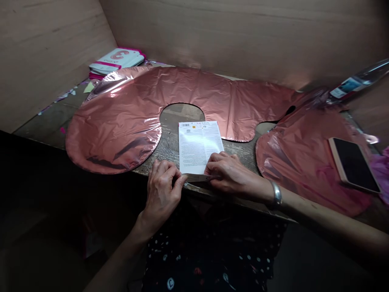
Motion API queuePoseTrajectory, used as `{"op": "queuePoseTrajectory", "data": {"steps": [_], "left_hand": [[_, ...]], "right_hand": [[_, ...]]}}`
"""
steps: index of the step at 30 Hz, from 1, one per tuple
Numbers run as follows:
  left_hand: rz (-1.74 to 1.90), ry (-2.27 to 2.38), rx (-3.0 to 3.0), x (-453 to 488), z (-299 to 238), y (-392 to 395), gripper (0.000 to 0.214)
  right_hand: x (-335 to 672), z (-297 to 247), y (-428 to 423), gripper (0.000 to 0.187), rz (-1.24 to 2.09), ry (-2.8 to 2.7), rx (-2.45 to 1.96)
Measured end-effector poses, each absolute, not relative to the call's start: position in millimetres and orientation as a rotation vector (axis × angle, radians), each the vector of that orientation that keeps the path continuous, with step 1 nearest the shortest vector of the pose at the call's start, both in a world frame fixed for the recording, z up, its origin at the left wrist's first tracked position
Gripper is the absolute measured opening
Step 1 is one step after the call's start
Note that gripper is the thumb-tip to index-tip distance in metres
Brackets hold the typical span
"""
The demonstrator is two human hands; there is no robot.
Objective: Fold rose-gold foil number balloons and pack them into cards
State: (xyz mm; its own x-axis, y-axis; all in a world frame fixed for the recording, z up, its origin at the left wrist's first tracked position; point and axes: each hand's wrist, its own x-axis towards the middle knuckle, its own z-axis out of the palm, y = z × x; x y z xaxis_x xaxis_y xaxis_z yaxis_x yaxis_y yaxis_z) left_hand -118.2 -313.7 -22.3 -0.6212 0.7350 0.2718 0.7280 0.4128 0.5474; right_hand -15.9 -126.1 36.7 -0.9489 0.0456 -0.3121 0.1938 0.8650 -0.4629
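Squarely at the front edge of the worktop (51, 117), the left hand (162, 190) and right hand (229, 173) pinched one printed sheet (199, 144).

A flattened rose-gold foil balloon (127, 109) sprawled across the worktop and curved around the sheet on three sides, with a dark phone (354, 164) lying on its right lobe and a stack of packets (117, 60) well apart at the far left corner. A wrapped packet (355, 83) was cut off by the right border, and the sheet's small print was too fine to read. The right wrist wore a bangle (276, 194). The sheet's folded-up lower edge lay between the two hands: the left grip was pressed together on its left end, and the right grip closed over its right corner, fingers curled down on the fold.
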Motion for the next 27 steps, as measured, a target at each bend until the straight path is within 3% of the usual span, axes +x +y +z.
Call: {"op": "queuePoseTrajectory", "data": {"steps": [19, 27], "left_hand": [[1.008, 2.646, 1.384, -118, -22, -314, 0.021], [0.998, 2.646, 1.377, -118, -24, -315, 0.020]], "right_hand": [[-15, 40, -128, 0.009, -0.738, 2.758, 0.102], [-5, 27, -131, 0.020, -0.679, 2.907, 0.083]]}}
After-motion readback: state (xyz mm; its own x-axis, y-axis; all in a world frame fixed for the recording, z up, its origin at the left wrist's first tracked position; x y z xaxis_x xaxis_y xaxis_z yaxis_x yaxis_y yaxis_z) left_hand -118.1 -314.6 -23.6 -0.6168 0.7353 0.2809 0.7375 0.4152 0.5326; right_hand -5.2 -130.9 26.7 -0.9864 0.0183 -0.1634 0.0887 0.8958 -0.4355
